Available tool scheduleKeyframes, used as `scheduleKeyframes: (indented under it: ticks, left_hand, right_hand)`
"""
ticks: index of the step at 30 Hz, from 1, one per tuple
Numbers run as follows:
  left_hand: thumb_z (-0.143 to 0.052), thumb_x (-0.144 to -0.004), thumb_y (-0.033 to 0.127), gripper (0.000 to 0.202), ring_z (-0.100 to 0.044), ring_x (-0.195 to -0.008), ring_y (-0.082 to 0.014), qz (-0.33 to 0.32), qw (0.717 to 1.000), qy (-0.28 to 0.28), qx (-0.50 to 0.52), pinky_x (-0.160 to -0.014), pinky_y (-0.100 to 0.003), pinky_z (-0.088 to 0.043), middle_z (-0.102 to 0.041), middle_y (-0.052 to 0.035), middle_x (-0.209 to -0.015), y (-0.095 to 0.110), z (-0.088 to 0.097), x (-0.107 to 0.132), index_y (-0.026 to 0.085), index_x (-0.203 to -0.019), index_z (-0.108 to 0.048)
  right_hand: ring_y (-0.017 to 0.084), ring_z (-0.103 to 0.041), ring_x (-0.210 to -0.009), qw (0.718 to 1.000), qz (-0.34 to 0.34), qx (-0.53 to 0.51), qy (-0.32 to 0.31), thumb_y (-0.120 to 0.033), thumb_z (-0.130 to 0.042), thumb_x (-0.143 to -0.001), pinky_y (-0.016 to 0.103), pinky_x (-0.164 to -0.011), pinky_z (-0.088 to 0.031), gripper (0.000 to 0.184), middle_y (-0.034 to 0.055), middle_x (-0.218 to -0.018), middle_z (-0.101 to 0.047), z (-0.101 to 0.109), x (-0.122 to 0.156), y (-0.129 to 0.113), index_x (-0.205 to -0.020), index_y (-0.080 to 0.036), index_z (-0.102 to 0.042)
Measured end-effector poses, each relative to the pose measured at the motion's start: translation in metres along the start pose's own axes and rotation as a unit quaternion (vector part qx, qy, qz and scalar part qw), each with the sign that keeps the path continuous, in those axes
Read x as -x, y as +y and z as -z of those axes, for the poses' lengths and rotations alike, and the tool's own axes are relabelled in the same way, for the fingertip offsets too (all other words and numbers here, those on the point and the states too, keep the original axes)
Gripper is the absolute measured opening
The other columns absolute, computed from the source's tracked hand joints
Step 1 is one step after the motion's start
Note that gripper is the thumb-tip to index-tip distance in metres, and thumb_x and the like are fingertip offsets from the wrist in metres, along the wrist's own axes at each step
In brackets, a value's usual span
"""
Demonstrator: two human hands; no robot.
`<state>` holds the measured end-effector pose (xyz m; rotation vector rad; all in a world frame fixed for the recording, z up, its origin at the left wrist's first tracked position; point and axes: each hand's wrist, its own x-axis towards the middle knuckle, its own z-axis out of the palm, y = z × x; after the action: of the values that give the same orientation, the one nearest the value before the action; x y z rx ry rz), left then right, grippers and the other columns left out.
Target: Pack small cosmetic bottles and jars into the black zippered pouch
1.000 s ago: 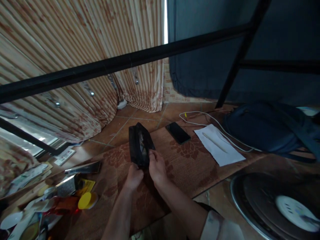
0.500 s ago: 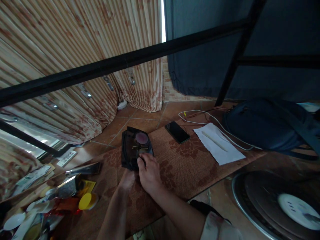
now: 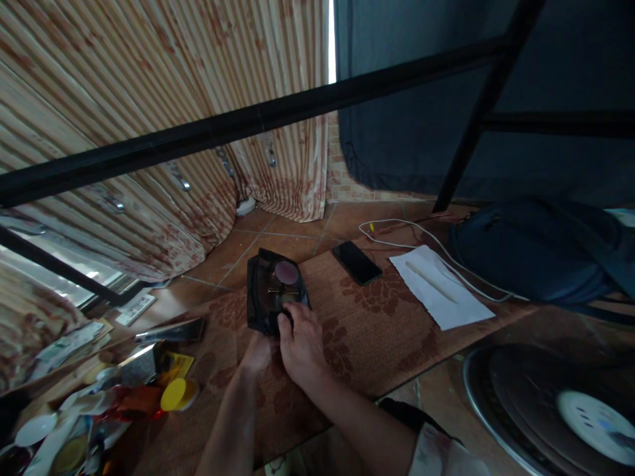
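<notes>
A dark, see-through cosmetic pouch (image 3: 260, 301) is held just above the brown patterned mat (image 3: 377, 344). A round pinkish disc (image 3: 286, 272) and a slim gold-coloured piece (image 3: 282, 291) show in it. My left hand (image 3: 258, 352) grips the pouch's near side from below, most of its fingers hidden under it. Over the near right edge of the pouch lies my right hand (image 3: 302, 340), fingers bent and thumb pressed to it; the fingertips are partly lost against the dark material.
Right of the pouch lie a black phone (image 3: 357, 262), a white paper sheet (image 3: 456, 307) with a pale stick (image 3: 430, 281), and a white cable (image 3: 441, 251). Left are a yellow-lidded jar (image 3: 174, 395) and several small items. A dark bag (image 3: 536, 251) and round fan-like object (image 3: 520, 403) stand right.
The whole view has shifted slightly, so things appear a little further right. Both hands keep their hold on the pouch, with hardly any other movement.
</notes>
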<state>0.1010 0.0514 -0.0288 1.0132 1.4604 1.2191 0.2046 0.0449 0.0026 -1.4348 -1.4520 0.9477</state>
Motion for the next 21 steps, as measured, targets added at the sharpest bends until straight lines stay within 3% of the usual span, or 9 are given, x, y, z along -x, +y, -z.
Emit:
scheduleKeyframes:
  ticks: [4, 11, 14, 17, 21]
  left_hand:
    - [-0.077, -0.058, 0.03, 0.051, -0.066, -0.1, -0.029, 0.02, 0.998, -0.055, 0.0, -0.094, -0.042, -0.05, -0.075, -0.01, -0.096, 0.001, -0.002, -0.003, 0.011, -0.104, -0.071]
    - [-0.073, -0.052, 0.018, 0.028, -0.067, -0.079, -0.0239, 0.016, 0.997, -0.069, -0.012, -0.076, -0.033, -0.052, -0.072, -0.0037, -0.076, 0.0, -0.003, -0.007, 0.013, -0.079, -0.071]
    - [-0.071, -0.051, 0.015, 0.032, -0.067, -0.08, -0.0216, 0.005, 0.996, -0.087, -0.007, -0.074, -0.03, -0.051, -0.073, -0.0027, -0.081, -0.005, -0.002, -0.01, 0.014, -0.084, -0.069]
    - [-0.07, -0.056, 0.017, 0.035, -0.066, -0.081, -0.02, -0.022, 0.994, -0.097, -0.055, -0.073, -0.029, -0.051, -0.073, -0.0041, -0.089, -0.012, 0.0, -0.014, 0.015, -0.091, -0.066]
    - [-0.067, -0.061, 0.017, 0.034, -0.067, -0.085, -0.0215, -0.046, 0.987, -0.106, -0.11, -0.078, -0.033, -0.052, -0.073, -0.0061, -0.092, -0.021, 0.0, -0.017, 0.014, -0.094, -0.065]
  right_hand:
    - [0.025, -0.058, -0.111, 0.995, -0.041, -0.086, 0.031, -0.021, -0.046, -0.088, 0.041, -0.101, -0.038, 0.028, 0.0099, -0.112, -0.068, 0.002, -0.008, 0.006, -0.102, -0.019, -0.071]
    - [0.022, -0.065, -0.09, 0.966, -0.118, -0.207, 0.103, -0.024, -0.049, -0.08, 0.036, -0.086, -0.047, 0.024, 0.0073, -0.093, -0.072, 0.006, -0.032, 0.031, -0.088, -0.019, -0.071]
    - [0.019, -0.066, -0.083, 0.939, -0.146, -0.275, 0.143, -0.027, -0.049, -0.076, 0.031, -0.078, -0.05, 0.023, 0.0055, -0.087, -0.072, 0.015, -0.049, 0.04, -0.086, -0.019, -0.068]
    - [0.018, -0.065, -0.085, 0.913, -0.163, -0.328, 0.18, -0.027, -0.052, -0.071, 0.029, -0.079, -0.05, 0.02, 0.006, -0.09, -0.072, 0.024, -0.06, 0.044, -0.083, -0.018, -0.066]
    - [0.017, -0.065, -0.081, 0.894, -0.175, -0.367, 0.188, -0.027, -0.056, -0.066, 0.029, -0.076, -0.049, 0.019, 0.0067, -0.087, -0.072, 0.028, -0.061, 0.042, -0.078, -0.017, -0.066]
